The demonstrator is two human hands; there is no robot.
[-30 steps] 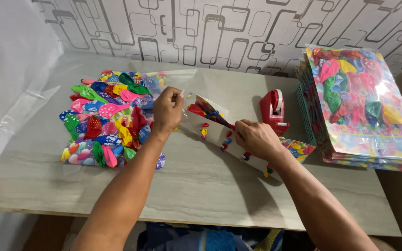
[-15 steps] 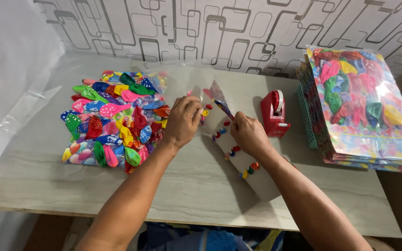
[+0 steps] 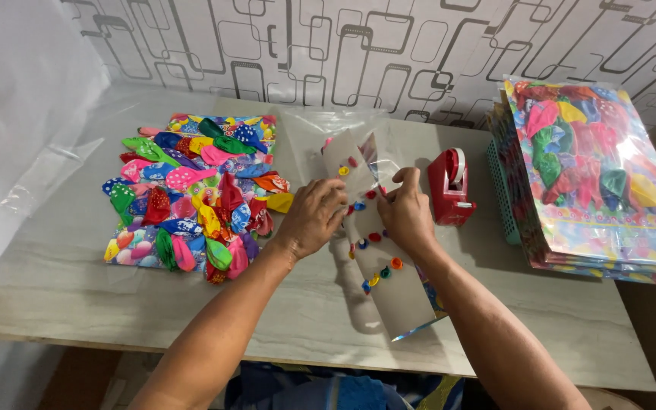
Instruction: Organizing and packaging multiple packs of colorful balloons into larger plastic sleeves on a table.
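A grey card (image 3: 398,294) with small coloured balloon necks poking through it lies tilted on the table in front of me, its far end lifted. My left hand (image 3: 314,218) grips the card's left edge near the middle. My right hand (image 3: 406,215) pinches the card's upper part, where a clear plastic sleeve (image 3: 373,156) covers it. A heap of flat coloured balloons (image 3: 191,193) lies just left of my left hand.
A red tape dispenser (image 3: 449,187) stands right of my right hand. Behind it is a teal basket (image 3: 499,194) and a tall stack of packed balloon sheets (image 3: 594,175) at the right. A patterned wall backs the pale table (image 3: 62,273). Clear plastic sheeting (image 3: 47,178) hangs at left.
The card has been turned over, grey back now up with the balloon necks showing. Both hands moved together onto its upper half; the left hand came away from the balloon heap.
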